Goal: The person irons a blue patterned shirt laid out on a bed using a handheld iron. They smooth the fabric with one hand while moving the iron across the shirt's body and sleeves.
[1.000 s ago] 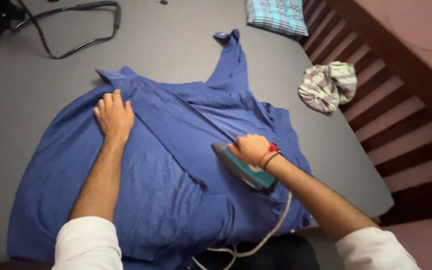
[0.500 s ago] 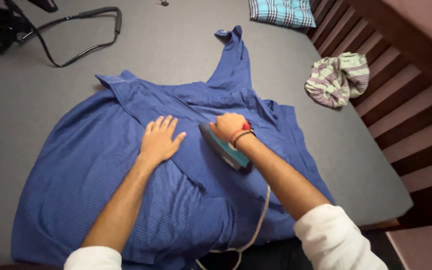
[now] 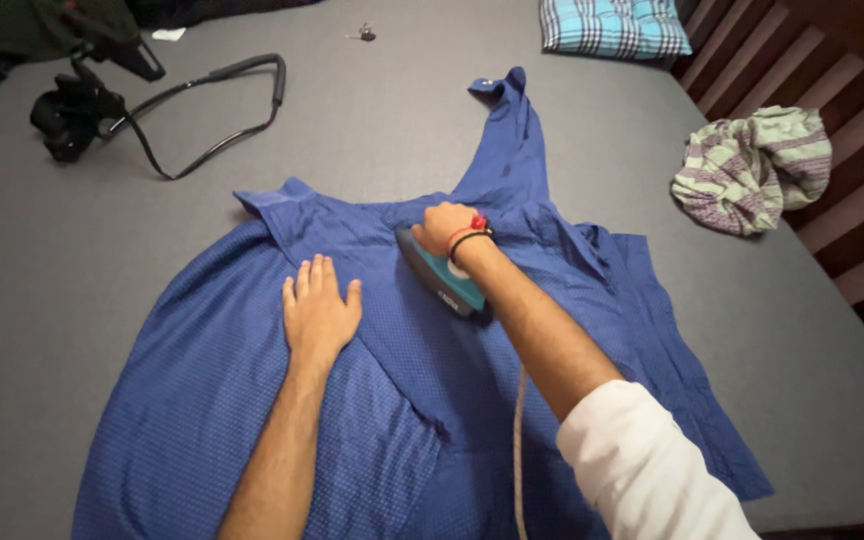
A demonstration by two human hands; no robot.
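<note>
Blue shirt (image 3: 252, 400): spread under both my hands. Left hand (image 3: 319, 312) lies flat, fingers apart, on it; right hand (image 3: 444, 228) grips the iron (image 3: 444, 275) just beside.

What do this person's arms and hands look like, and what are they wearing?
Both forearms are bare. The right arm's white sleeve is pushed up above the elbow; the left sleeve is out of frame. The right hand has red and black bands around its wrist. The left hand shows no rings, gloves or wristwear.
</note>
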